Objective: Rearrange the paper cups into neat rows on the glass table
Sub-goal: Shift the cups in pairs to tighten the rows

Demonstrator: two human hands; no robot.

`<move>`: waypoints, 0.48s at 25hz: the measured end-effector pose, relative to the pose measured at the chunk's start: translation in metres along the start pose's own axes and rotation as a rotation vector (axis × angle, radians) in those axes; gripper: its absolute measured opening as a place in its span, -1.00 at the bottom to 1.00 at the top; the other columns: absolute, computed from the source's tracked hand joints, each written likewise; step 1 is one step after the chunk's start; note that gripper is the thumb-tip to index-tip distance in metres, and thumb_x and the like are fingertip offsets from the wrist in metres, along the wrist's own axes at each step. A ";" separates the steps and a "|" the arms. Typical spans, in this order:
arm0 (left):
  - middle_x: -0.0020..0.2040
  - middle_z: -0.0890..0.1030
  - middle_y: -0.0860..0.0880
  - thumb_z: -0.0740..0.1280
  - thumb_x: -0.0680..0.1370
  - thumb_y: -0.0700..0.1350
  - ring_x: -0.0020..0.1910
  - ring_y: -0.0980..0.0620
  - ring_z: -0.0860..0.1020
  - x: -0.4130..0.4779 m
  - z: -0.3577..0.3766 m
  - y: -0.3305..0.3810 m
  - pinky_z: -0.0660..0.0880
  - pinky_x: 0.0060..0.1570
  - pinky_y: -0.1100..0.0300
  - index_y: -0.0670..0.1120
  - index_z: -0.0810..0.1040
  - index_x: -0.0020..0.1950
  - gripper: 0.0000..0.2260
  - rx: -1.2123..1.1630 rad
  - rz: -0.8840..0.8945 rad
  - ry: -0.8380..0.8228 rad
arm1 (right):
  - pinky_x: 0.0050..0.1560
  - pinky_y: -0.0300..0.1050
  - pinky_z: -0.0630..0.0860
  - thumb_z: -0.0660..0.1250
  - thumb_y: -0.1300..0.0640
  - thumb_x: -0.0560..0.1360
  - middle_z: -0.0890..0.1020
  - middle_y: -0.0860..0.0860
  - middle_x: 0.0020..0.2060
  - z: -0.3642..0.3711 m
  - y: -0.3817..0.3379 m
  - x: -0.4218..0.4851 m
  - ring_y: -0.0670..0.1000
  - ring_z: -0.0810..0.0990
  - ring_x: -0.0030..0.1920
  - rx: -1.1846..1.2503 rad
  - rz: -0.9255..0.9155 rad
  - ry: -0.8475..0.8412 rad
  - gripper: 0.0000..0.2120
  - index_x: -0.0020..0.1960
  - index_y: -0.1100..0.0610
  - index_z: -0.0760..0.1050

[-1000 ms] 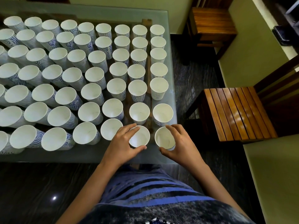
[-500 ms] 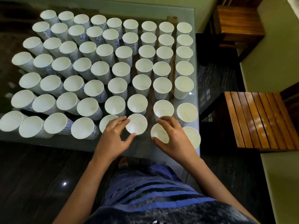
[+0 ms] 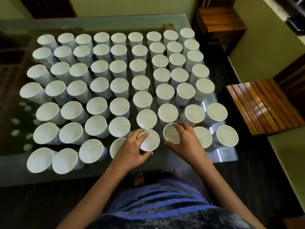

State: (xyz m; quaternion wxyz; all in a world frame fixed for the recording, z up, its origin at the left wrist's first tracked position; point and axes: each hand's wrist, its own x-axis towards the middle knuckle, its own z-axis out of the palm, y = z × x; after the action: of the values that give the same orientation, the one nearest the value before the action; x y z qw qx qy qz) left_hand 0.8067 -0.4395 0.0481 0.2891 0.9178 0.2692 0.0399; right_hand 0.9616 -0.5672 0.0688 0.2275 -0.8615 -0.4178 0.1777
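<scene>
Several white paper cups with blue wavy print stand upright in rows across the glass table (image 3: 226,156). In the row nearest me, my left hand (image 3: 132,151) curls its fingers and thumb round one cup (image 3: 151,140). Just to the right, my right hand (image 3: 184,141) grips a second cup (image 3: 170,133) by its rim. Two more cups (image 3: 203,137) (image 3: 227,135) stand to the right of my right hand, near the table's right edge. Another cup (image 3: 115,147) is partly hidden behind my left hand.
A slatted wooden chair seat (image 3: 264,104) stands close to the table's right edge, and a wooden stool (image 3: 219,22) sits at the back right. Dark floor lies in front of the table's near edge. My bare foot (image 3: 139,178) shows under the glass.
The view has swung left, bringing more cups into sight on the right. Both hands have stayed on their two front-row cups, shifting them only slightly.
</scene>
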 end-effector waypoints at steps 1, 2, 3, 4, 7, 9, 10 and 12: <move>0.24 0.49 -0.20 0.55 0.28 -0.09 0.22 -0.20 0.44 0.001 0.000 -0.002 0.38 0.23 -0.02 -0.22 0.50 0.24 -0.42 -0.010 0.010 -0.003 | 0.20 -0.02 0.33 0.51 0.11 0.31 0.47 0.23 0.18 0.001 0.000 -0.001 0.22 0.41 0.21 0.001 0.018 0.002 -0.42 0.25 0.28 0.43; 0.21 0.51 -0.21 0.57 0.25 -0.10 0.19 -0.21 0.47 0.001 0.000 -0.002 0.40 0.20 -0.03 -0.22 0.51 0.22 -0.42 -0.016 0.024 0.001 | 0.21 -0.06 0.32 0.50 0.10 0.32 0.46 0.23 0.18 0.001 0.000 -0.001 0.22 0.41 0.21 0.000 0.022 -0.002 -0.42 0.25 0.27 0.43; 0.19 0.52 -0.21 0.58 0.23 -0.12 0.16 -0.22 0.49 0.001 0.000 -0.003 0.41 0.17 -0.04 -0.23 0.53 0.20 -0.42 -0.016 0.038 0.007 | 0.21 -0.09 0.31 0.50 0.10 0.32 0.46 0.22 0.18 0.001 0.000 -0.001 0.21 0.41 0.21 -0.001 0.018 -0.005 -0.42 0.26 0.26 0.42; 0.17 0.54 -0.22 0.59 0.21 -0.13 0.13 -0.24 0.50 0.002 0.001 -0.003 0.41 0.16 -0.04 -0.24 0.54 0.18 -0.42 -0.015 0.050 0.016 | 0.21 -0.10 0.30 0.50 0.09 0.32 0.45 0.21 0.19 0.001 0.001 -0.001 0.20 0.41 0.22 -0.005 0.011 -0.009 -0.42 0.26 0.26 0.42; 0.15 0.55 -0.22 0.60 0.19 -0.15 0.12 -0.23 0.52 0.001 0.004 0.000 0.34 0.18 0.03 -0.24 0.55 0.17 -0.41 -0.040 0.054 0.043 | 0.22 -0.04 0.36 0.49 0.07 0.32 0.45 0.20 0.22 -0.003 0.006 -0.001 0.18 0.42 0.22 -0.037 -0.006 -0.053 -0.37 0.30 0.26 0.38; 0.17 0.54 -0.19 0.59 0.21 -0.15 0.14 -0.19 0.51 0.000 0.005 0.001 0.33 0.19 0.08 -0.22 0.54 0.19 -0.41 -0.065 0.060 0.037 | 0.23 -0.04 0.37 0.49 0.06 0.31 0.44 0.18 0.25 -0.007 0.009 -0.005 0.17 0.43 0.24 -0.055 -0.029 -0.090 -0.32 0.34 0.25 0.36; 0.19 0.53 -0.18 0.58 0.22 -0.14 0.17 -0.17 0.50 -0.001 0.005 0.002 0.33 0.20 0.10 -0.21 0.53 0.21 -0.41 -0.078 0.065 0.030 | 0.22 -0.06 0.37 0.49 0.05 0.31 0.43 0.17 0.26 -0.008 0.010 -0.008 0.16 0.43 0.24 -0.064 -0.044 -0.104 -0.31 0.35 0.24 0.35; 0.23 0.51 -0.14 0.57 0.25 -0.12 0.21 -0.12 0.47 -0.001 0.005 0.004 0.33 0.22 0.13 -0.17 0.50 0.25 -0.40 -0.098 0.061 0.017 | 0.19 -0.09 0.37 0.49 0.04 0.31 0.44 0.16 0.26 -0.009 0.012 -0.013 0.15 0.44 0.22 -0.073 -0.079 -0.126 -0.30 0.35 0.23 0.34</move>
State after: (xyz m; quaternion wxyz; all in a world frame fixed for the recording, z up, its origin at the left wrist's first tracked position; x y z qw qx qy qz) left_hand 0.8091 -0.4446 0.0463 0.3298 0.9100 0.2415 0.0697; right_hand 0.9668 -0.5864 0.0714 0.1758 -0.8390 -0.4714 0.2071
